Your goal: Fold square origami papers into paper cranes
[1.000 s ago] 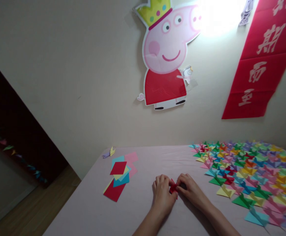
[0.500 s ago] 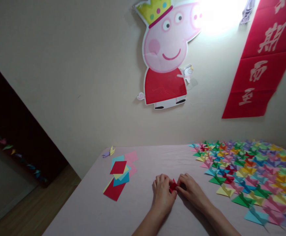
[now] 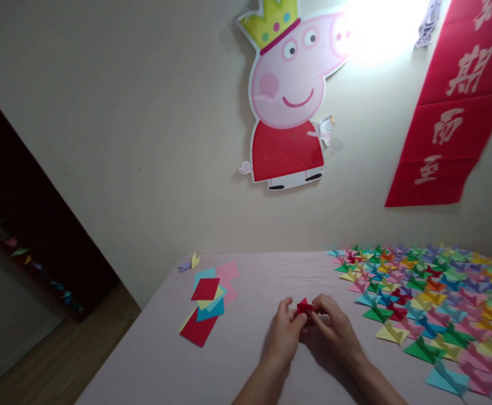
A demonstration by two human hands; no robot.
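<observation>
A small folded piece of red paper (image 3: 304,306) is held just above the pale pink tabletop, between my two hands. My left hand (image 3: 286,332) pinches its left and lower side, with the thumb in front. My right hand (image 3: 334,323) has its fingertips closed on the paper's right side. Fingers cover part of the folds, so its exact shape cannot be made out. To the left lie several loose coloured paper squares, a red one (image 3: 205,289) uppermost and another red one (image 3: 198,329) nearer me.
Rows of folded paper cranes (image 3: 432,304) in many colours cover the table's right side. Purple and yellow folded pieces (image 3: 189,262) sit at the far left corner. Behind the table (image 3: 153,360), the wall carries a cartoon pig cutout (image 3: 288,112) and a red banner (image 3: 444,129).
Both hands have turned and the red paper has risen slightly, showing more of itself. My left fingers have shifted from lying over it to gripping its side. The view has moved a little.
</observation>
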